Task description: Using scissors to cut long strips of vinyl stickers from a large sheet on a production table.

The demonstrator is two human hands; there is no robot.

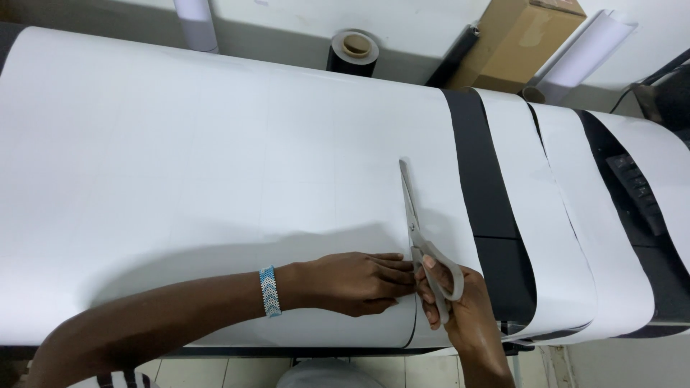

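So you've got that huge white sheet (215, 179) draped across the whole machine, filling everything from 9 to 1 o'clock. Over at 3 o'clock, narrower white strips (568, 215) hang over the black printer body (489, 187). Up at 12 there's a black roll (353, 54) standing against the wall, with a cardboard box (517, 39) leaning at 1 o'clock. Your left hand (352, 282) lies flat, fingers stretched out, pressing the sheet just beside the cut line at 6 o'clock; a beaded blue wristband (269, 291) sits on that wrist. Your right hand (460, 302) is wrapped around the handles of the grey scissors (413, 215), blades nearly together, pointing toward 12 along the cut.
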